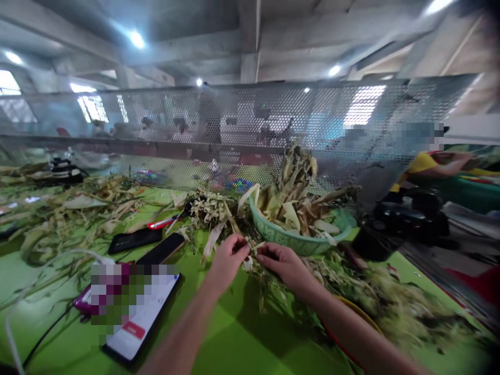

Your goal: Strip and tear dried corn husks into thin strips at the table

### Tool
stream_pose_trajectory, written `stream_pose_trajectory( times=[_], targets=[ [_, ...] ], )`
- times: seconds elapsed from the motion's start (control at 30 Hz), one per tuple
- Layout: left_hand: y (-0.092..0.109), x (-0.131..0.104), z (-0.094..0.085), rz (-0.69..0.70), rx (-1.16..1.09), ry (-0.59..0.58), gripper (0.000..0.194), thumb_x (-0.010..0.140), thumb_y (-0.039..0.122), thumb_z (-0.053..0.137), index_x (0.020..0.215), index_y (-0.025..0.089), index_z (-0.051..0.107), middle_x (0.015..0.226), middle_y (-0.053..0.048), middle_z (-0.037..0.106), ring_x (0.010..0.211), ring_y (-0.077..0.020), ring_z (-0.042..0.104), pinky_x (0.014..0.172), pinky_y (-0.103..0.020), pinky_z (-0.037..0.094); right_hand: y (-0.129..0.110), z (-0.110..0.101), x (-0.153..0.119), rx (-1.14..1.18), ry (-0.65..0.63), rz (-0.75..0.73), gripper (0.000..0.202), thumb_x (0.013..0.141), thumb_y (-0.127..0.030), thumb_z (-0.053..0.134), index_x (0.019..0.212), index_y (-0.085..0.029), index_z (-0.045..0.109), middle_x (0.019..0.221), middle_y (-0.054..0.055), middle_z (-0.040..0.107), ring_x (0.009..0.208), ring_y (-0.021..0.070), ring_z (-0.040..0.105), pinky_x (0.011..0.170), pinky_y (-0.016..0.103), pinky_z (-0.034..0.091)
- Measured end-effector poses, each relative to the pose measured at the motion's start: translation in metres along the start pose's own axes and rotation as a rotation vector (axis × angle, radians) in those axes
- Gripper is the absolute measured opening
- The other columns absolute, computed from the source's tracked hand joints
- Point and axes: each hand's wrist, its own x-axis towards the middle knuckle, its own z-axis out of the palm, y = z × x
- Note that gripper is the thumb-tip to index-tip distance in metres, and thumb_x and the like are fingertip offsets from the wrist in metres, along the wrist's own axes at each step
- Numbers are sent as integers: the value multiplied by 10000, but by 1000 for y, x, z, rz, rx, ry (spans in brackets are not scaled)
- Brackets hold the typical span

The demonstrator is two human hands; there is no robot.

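Note:
My left hand [233,252] and my right hand [285,265] come close together over the green table [222,333]. Between their fingertips is a small pale piece of dried plant [253,246], pinched from both sides; its exact kind is too small to make out. Dry greenish leaves [275,291] lie below the right hand. Just beyond the hands stands a light green plastic basket [289,240], filled with dry husks [291,211] that rise above its rim. A heap of dried flower-like stems [211,208] lies behind the left hand.
A lit phone [135,333], two dark phones [162,250] [135,239], a purple item [84,302] with cables and a red cutter [162,223] lie on the left. Perforated metal panels [164,120] stand behind. At right are plant scraps [390,297] and another person's arm [449,165].

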Motion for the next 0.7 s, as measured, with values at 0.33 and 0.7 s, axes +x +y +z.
stream_pose_trajectory(
  times=[0.33, 0.7],
  targets=[
    [-6, 5, -1, -1, -54, -50, 144, 789, 312, 577, 779, 177, 527, 717, 19, 491, 689, -121, 468, 670, -248, 403, 3, 0, 2, 78, -5, 4, 341, 706, -472, 690, 734, -139, 627, 659, -5, 575, 633, 135, 489, 625, 260, 383],
    [-18, 7, 3, -136, -292, 43, 348, 690, 417, 716, 867, 146, 586, 777, -4, 581, 712, -118, 560, 735, -272, 476, 11, -2, 4, -35, 64, 13, 301, 699, -356, 680, 938, -173, 672, 863, 47, 706, 804, 205, 624, 769, 315, 464]
  ],
)
